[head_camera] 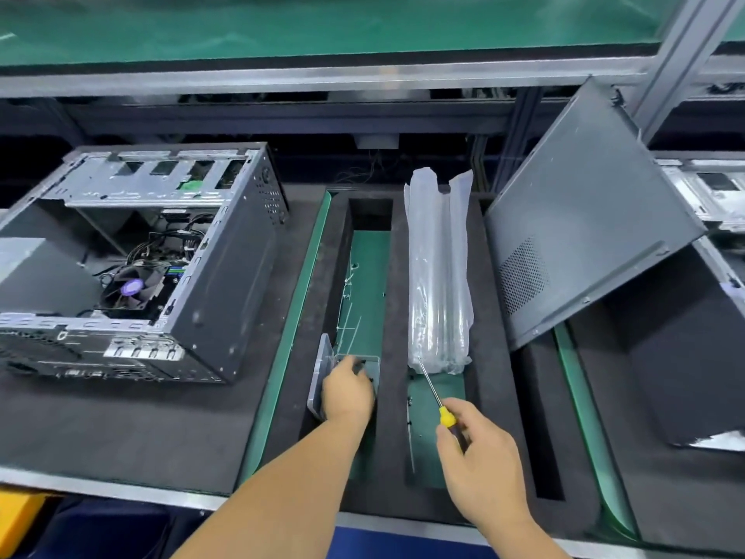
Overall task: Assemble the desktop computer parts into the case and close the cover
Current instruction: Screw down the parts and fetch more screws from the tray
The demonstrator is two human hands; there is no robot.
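The open black computer case (225,276) lies on its side at the left, with the fan and cables visible inside. Its dark grey side cover (584,227) leans tilted at the right. My left hand (347,391) reaches down into a small clear plastic screw box (320,377) with its lid raised; its fingertips are hidden inside the box. My right hand (479,461) grips a screwdriver (437,399) with a yellow handle, shaft pointing up and left toward the plastic bags.
A black foam tray (397,300) with green-bottomed slots fills the middle. A stack of clear plastic bags (439,276) lies in the right slot. Another case (709,195) stands at the far right. A metal frame post (681,54) rises at the upper right.
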